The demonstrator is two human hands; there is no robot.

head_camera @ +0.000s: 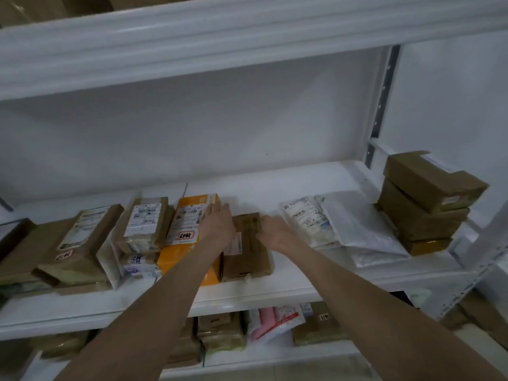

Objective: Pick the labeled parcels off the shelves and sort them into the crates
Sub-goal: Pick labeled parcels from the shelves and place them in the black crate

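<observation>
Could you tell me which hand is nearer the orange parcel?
Left. The left hand overlaps the orange parcel at its right edge; the right hand is farther right, at the brown box's far side.

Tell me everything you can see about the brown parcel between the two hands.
The brown parcel is a flat cardboard box with a pale label near its left edge. It lies on the white shelf against the orange parcel. The left hand overlaps its far left corner; the right hand touches its right edge.
</observation>
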